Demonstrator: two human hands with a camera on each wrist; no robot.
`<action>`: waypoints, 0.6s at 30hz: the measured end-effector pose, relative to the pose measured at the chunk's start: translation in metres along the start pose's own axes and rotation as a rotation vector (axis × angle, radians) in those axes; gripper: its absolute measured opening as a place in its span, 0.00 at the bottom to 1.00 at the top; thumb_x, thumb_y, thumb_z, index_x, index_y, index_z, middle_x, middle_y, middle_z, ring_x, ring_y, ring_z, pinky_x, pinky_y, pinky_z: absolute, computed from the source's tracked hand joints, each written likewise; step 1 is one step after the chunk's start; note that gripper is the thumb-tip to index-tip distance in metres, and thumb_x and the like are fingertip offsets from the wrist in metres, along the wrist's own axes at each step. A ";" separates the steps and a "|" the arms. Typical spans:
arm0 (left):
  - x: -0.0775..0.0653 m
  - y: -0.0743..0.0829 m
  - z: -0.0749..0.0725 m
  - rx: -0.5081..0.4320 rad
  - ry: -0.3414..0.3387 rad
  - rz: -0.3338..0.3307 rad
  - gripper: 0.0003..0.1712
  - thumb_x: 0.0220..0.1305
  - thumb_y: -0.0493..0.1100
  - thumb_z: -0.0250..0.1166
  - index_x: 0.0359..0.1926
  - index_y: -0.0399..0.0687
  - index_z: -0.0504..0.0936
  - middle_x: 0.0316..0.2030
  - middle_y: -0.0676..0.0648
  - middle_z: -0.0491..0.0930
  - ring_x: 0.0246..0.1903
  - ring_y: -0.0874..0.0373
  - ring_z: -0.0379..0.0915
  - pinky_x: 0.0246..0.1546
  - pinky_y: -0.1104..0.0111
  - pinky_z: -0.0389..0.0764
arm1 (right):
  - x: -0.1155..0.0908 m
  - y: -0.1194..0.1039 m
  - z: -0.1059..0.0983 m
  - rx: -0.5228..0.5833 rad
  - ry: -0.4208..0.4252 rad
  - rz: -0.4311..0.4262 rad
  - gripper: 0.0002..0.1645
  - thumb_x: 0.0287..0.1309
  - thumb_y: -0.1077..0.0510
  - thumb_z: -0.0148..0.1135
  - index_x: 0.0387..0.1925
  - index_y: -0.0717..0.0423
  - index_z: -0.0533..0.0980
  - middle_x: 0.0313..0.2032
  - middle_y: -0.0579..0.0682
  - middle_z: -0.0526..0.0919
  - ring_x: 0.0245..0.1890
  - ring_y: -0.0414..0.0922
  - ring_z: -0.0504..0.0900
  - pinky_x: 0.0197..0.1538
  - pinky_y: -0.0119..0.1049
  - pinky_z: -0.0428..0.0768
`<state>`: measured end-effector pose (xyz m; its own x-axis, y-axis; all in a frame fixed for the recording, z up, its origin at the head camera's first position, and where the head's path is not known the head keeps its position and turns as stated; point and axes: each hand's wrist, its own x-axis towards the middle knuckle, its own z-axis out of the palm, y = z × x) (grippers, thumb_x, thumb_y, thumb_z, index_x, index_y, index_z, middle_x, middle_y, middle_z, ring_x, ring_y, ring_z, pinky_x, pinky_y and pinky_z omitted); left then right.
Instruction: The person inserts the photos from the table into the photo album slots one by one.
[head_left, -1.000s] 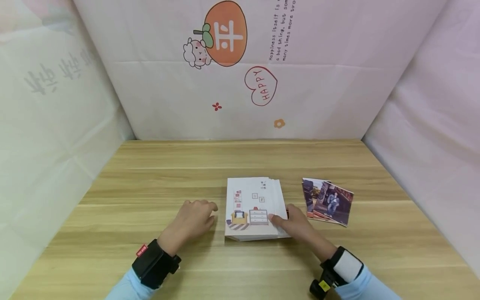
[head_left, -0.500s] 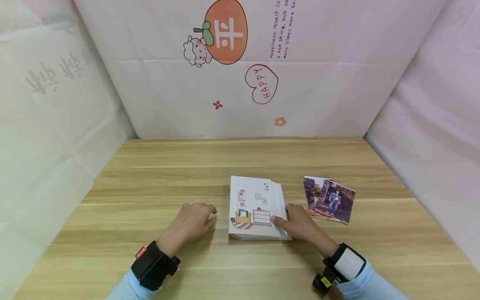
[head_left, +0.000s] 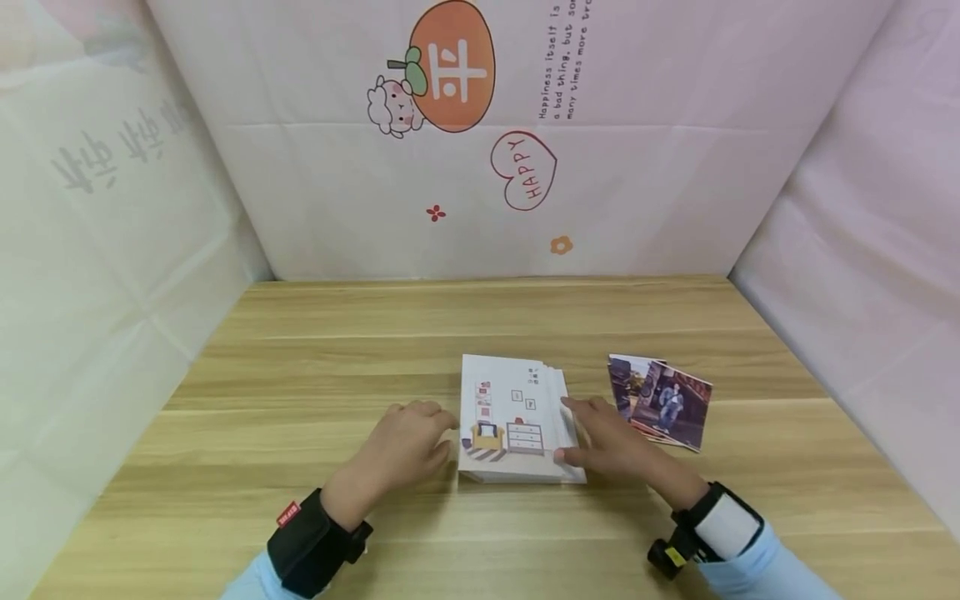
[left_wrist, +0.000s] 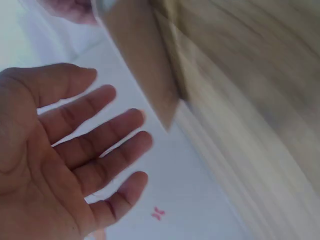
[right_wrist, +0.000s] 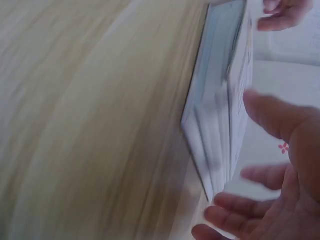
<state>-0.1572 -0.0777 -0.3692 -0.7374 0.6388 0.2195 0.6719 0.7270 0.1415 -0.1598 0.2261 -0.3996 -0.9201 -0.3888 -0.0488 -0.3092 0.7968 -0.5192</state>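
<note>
On the table [head_left: 337, 333], we see a white book [head_left: 495, 408] flat between left hand [head_left: 405, 446] and right hand [head_left: 617, 446], probably so both reach its edges; both are relaxed, gripping nothing. Photos [head_left: 672, 408] lie rightward.

Left hand [head_left: 405, 446] now nearer the white book [head_left: 498, 408], right hand [head_left: 615, 443] looser, its fingers wider apart.

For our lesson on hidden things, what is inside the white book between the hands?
The right-wrist view shows pale, layered page edges inside the white book. What the pages hold cannot be seen, because the closed printed cover hides them.
</note>
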 end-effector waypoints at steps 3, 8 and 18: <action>0.003 0.011 -0.001 0.017 -0.016 0.088 0.14 0.53 0.44 0.66 0.42 0.47 0.82 0.43 0.45 0.79 0.46 0.50 0.73 0.42 0.55 0.74 | -0.006 0.007 0.000 -0.033 -0.021 -0.086 0.51 0.48 0.40 0.67 0.67 0.61 0.59 0.60 0.73 0.60 0.57 0.69 0.62 0.52 0.63 0.64; 0.008 0.028 0.005 0.040 -0.111 0.158 0.17 0.49 0.47 0.70 0.42 0.49 0.83 0.39 0.48 0.78 0.41 0.54 0.72 0.39 0.64 0.73 | -0.015 0.010 0.001 -0.075 -0.056 -0.168 0.50 0.46 0.41 0.68 0.67 0.56 0.60 0.61 0.70 0.61 0.58 0.67 0.63 0.54 0.61 0.63; 0.014 0.036 0.020 0.172 -0.076 0.194 0.13 0.46 0.45 0.74 0.34 0.48 0.83 0.28 0.51 0.74 0.28 0.58 0.67 0.30 0.72 0.71 | -0.022 0.005 0.009 -0.142 -0.045 -0.178 0.46 0.50 0.46 0.67 0.67 0.57 0.61 0.58 0.69 0.66 0.56 0.63 0.67 0.54 0.57 0.66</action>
<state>-0.1446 -0.0377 -0.3799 -0.6032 0.7828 0.1529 0.7845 0.6169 -0.0636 -0.1392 0.2346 -0.4094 -0.8377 -0.5462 -0.0066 -0.4989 0.7700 -0.3977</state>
